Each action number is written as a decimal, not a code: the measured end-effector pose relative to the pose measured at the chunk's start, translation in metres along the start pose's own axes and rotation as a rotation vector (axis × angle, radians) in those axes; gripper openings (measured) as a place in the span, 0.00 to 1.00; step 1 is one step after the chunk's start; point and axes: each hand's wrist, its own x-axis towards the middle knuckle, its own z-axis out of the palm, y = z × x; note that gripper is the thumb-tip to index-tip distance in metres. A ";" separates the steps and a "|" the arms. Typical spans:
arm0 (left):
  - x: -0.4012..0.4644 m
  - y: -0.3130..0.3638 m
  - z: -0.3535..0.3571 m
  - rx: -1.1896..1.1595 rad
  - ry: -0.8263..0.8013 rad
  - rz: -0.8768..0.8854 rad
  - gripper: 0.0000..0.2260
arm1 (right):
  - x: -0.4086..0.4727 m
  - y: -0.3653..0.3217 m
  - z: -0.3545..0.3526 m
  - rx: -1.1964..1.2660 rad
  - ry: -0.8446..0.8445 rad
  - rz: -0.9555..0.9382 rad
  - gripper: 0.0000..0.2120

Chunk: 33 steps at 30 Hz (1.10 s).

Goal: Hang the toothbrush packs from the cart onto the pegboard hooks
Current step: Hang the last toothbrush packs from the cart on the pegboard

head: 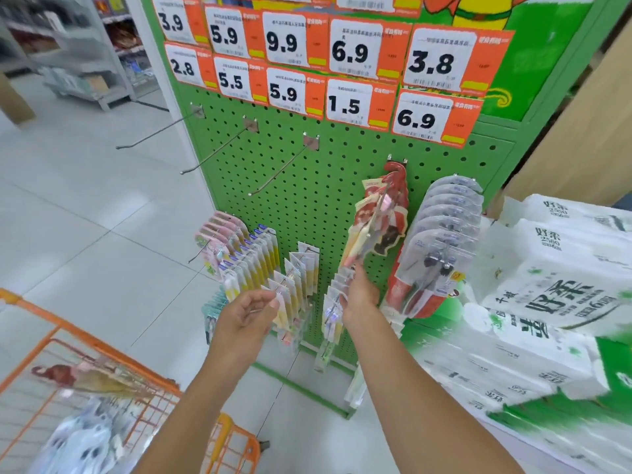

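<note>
Head: tissue packs (547, 302) crowd pegboard (307, 186) right.

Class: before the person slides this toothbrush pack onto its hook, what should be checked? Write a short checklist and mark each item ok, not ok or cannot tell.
1. Right hand grips the pack: ok.
2. Pack's hole lined up with the hook tip: cannot tell, blurred.
3. Left hand steadies the neighbouring packs: ok.
4. Empty hooks remain on the pegboard: ok.
5. More packs wait in the cart: ok.
</note>
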 end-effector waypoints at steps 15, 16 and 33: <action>-0.094 -0.145 -0.163 0.163 0.441 -0.340 0.01 | -0.026 0.170 0.007 -0.580 -0.145 -0.803 0.11; -0.101 -0.159 -0.177 0.189 0.445 -0.375 0.01 | -0.043 0.192 0.013 -0.678 -0.280 -0.814 0.11; -0.056 -0.258 -0.416 -0.011 0.432 -0.521 0.16 | -0.120 0.449 0.227 -1.488 -0.871 -0.592 0.33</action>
